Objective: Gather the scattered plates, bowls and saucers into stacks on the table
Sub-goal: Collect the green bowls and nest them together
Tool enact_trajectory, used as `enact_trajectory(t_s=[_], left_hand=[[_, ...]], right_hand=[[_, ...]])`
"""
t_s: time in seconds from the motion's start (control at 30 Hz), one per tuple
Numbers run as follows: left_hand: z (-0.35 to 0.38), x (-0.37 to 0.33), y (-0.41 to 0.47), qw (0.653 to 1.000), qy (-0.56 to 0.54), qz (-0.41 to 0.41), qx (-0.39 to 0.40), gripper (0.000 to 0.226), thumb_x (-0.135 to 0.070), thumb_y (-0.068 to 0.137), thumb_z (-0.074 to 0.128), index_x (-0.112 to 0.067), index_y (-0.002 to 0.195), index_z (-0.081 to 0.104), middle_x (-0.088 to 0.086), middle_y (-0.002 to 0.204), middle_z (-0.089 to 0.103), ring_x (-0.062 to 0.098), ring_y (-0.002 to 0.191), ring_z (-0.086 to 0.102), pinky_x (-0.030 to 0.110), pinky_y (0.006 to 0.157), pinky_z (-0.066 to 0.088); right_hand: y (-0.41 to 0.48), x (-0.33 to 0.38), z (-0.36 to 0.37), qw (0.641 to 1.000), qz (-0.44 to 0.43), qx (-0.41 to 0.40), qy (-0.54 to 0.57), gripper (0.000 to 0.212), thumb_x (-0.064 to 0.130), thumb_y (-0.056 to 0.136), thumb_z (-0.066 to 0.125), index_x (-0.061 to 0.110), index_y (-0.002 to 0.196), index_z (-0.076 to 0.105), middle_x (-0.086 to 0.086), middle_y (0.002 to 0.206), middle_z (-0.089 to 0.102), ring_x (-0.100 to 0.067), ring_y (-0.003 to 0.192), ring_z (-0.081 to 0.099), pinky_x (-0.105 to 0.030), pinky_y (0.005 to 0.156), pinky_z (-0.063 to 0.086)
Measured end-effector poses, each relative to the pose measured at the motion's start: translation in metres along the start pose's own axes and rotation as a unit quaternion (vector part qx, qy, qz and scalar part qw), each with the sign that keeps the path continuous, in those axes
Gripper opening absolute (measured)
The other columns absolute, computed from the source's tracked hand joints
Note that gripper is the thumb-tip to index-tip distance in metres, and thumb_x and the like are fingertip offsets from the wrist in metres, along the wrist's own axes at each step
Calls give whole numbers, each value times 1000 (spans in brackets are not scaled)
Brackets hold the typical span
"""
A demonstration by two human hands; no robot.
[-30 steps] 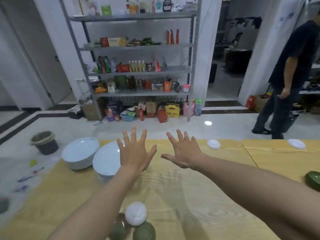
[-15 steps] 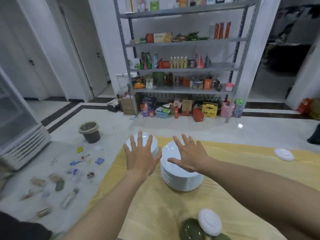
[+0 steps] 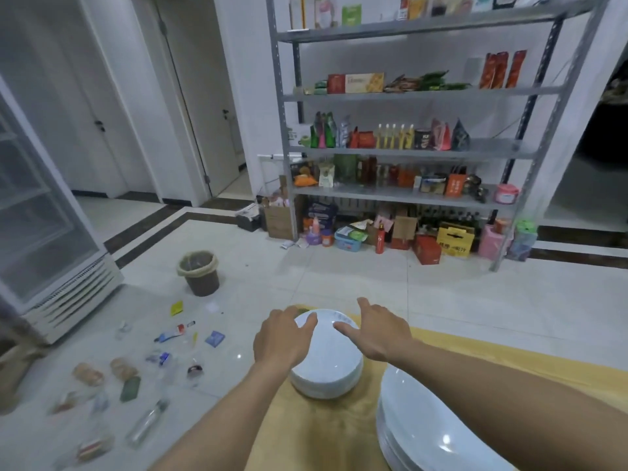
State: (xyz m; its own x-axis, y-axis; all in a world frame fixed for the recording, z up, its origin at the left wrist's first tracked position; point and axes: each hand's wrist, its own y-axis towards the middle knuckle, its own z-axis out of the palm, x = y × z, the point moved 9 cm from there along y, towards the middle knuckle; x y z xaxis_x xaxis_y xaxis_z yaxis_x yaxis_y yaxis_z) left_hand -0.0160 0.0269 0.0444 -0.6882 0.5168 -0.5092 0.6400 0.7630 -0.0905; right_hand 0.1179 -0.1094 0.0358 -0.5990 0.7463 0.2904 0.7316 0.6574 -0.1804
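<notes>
A stack of white plates [image 3: 328, 365] stands at the far left corner of the yellow wooden table [image 3: 319, 433]. My left hand [image 3: 283, 338] lies over the stack's left rim with the fingers bent down onto it. My right hand [image 3: 377, 329] hovers over the right rim, fingers spread and pointing left. Whether either hand touches the plates is hard to tell. A second, larger stack of white plates [image 3: 431, 426] stands nearer to me at the right, partly hidden by my right forearm.
The table's left edge drops to a tiled floor strewn with small litter [image 3: 163, 358] and a plastic bottle [image 3: 146, 423]. A brown waste bin [image 3: 200, 273] stands beyond. A metal shelf rack [image 3: 407, 144] fills the back wall, a glass-door fridge [image 3: 44, 232] the left.
My view swung left and both hands moved from open air above the table to the far-left plate stack. The small white and green dishes near me have left the view.
</notes>
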Motion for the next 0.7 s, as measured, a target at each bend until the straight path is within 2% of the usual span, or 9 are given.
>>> enact_trajectory(t_s=[0.1, 0.17, 0.23, 0.3, 0.37, 0.47, 0.57, 0.63, 0.7], left_hand=[[5, 18, 47, 997, -49, -40, 42, 40, -51, 93, 45, -23, 118, 60, 1, 113, 57, 23, 101, 56, 27, 77, 38], [12, 32, 79, 991, -90, -70, 68, 33, -46, 92, 45, -19, 101, 62, 1, 98, 59, 21, 84, 52, 28, 71, 39], [25, 50, 108, 973, -166, -127, 95, 36, -42, 91, 46, -10, 92, 63, 6, 90, 63, 23, 75, 55, 30, 68, 43], [44, 69, 132, 936, -264, -195, 124, 37, -40, 90, 51, -7, 96, 64, 8, 87, 62, 27, 74, 57, 32, 69, 46], [61, 80, 152, 903, -321, -239, 157, 35, -39, 89, 53, -8, 102, 61, 8, 84, 58, 27, 71, 54, 32, 66, 46], [86, 95, 180, 874, -342, -279, 201, 30, -38, 92, 50, -10, 97, 58, 8, 85, 55, 28, 74, 53, 33, 68, 47], [111, 109, 204, 848, -361, -316, 225, 27, -38, 94, 48, -11, 95, 55, 10, 89, 52, 28, 78, 52, 32, 65, 47], [127, 118, 219, 833, -370, -341, 230, 29, -39, 94, 47, -11, 101, 54, 11, 93, 51, 28, 81, 53, 34, 68, 47], [143, 127, 235, 826, -373, -354, 231, 34, -39, 95, 46, -12, 113, 54, 13, 107, 54, 31, 95, 55, 37, 78, 47]], right_hand=[[33, 5, 10, 997, 41, 13, 61, 81, 73, 88, 38, 20, 149, 27, -6, 141, 49, -28, 126, 49, -38, 89, 43], [54, 7, 21, 990, 71, 25, 115, 80, 70, 89, 41, 18, 149, 29, -6, 144, 47, -28, 129, 48, -37, 91, 43], [76, 7, 33, 977, 108, 38, 178, 78, 66, 90, 46, 15, 148, 32, -7, 146, 45, -27, 128, 48, -36, 92, 43], [98, 7, 45, 960, 145, 42, 235, 69, 61, 91, 50, 12, 138, 45, -9, 136, 50, -25, 113, 54, -32, 84, 43], [123, 8, 54, 943, 173, 39, 281, 53, 58, 90, 54, 9, 111, 57, -11, 113, 58, -21, 88, 53, -32, 73, 41], [161, 10, 66, 925, 199, 40, 321, 49, 53, 90, 58, 4, 96, 61, -12, 101, 63, -22, 81, 55, -33, 72, 42], [197, 15, 82, 917, 211, 60, 333, 54, 53, 90, 58, 2, 109, 63, -12, 112, 62, -28, 101, 59, -37, 85, 44], [221, 17, 99, 912, 218, 92, 335, 52, 55, 88, 60, 6, 104, 61, -11, 109, 59, -30, 107, 56, -39, 93, 44], [245, 20, 118, 907, 221, 119, 338, 52, 59, 84, 63, 9, 100, 57, -7, 105, 57, -28, 104, 56, -40, 95, 47]])
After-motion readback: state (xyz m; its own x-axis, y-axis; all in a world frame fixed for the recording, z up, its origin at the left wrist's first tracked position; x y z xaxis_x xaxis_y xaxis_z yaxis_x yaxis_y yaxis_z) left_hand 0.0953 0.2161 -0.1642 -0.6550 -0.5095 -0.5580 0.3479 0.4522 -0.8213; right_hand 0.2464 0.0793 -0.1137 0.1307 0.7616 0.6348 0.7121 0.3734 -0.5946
